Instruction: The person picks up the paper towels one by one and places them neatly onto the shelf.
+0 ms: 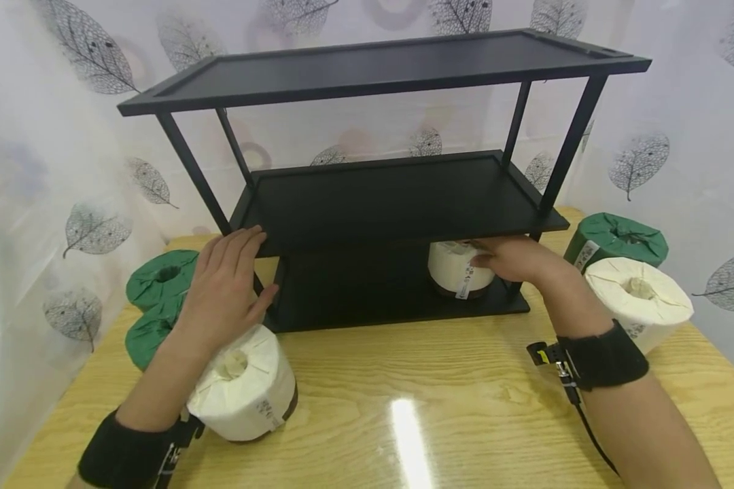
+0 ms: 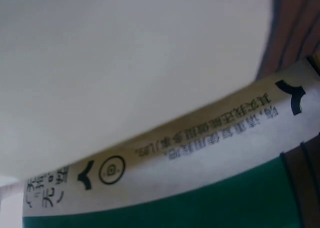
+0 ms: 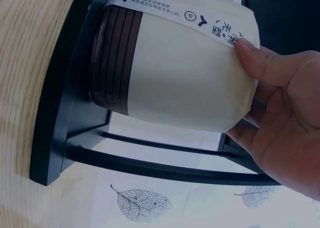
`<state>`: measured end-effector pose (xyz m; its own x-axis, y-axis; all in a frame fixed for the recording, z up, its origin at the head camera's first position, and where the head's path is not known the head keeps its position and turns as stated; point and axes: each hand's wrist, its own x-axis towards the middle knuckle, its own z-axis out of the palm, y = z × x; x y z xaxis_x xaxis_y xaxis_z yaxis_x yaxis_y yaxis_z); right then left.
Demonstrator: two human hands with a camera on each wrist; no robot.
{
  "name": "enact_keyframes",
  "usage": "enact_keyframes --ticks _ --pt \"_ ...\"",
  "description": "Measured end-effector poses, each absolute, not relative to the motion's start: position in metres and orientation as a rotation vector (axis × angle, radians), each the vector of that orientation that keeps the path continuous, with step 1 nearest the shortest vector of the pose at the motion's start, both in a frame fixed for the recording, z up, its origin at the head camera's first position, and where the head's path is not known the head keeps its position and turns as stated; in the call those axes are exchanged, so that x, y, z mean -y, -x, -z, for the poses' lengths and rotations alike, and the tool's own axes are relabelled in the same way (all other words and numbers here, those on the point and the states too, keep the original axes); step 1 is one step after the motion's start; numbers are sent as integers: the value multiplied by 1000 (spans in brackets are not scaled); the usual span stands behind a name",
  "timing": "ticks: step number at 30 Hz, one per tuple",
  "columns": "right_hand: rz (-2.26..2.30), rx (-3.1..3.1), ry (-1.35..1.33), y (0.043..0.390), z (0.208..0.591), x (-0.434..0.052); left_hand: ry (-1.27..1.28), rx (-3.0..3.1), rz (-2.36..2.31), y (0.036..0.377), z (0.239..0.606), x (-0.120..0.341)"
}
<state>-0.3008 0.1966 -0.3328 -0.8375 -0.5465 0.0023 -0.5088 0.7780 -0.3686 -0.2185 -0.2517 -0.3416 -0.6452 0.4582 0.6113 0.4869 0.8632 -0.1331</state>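
Note:
Under the middle tier of a black shelf (image 1: 379,204), my right hand (image 1: 516,258) grips a cream paper-wrapped roll (image 1: 455,269) at the right end of the bottom tier. The right wrist view shows the thumb and fingers of the right hand (image 3: 285,93) around one end of the roll (image 3: 185,68), which has a brown striped band and a printed label. My left hand (image 1: 223,292) rests its extended fingers against the front left corner of the middle tier, thumb spread. Below its forearm stands another cream roll (image 1: 245,384).
Two green-wrapped rolls (image 1: 165,272) stand left of the shelf, partly behind my arm. To the right are a green roll (image 1: 618,238) and a cream roll (image 1: 639,295). The shelf's top tier (image 1: 379,68) overhangs on thin posts. Everything stands on a wooden table (image 1: 367,394).

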Motion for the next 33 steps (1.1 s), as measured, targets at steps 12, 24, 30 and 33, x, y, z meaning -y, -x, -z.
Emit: enact_keyframes --ticks 12,24,30,33 --pt "512 -2918 844 297 332 -189 676 2382 47 218 339 252" --pt "451 -3033 778 294 332 -179 676 2383 46 220 338 251" --pt "393 -3091 769 292 332 -174 666 2394 44 220 338 251" --pt "383 -3117 782 291 333 -172 662 2398 44 219 339 251"
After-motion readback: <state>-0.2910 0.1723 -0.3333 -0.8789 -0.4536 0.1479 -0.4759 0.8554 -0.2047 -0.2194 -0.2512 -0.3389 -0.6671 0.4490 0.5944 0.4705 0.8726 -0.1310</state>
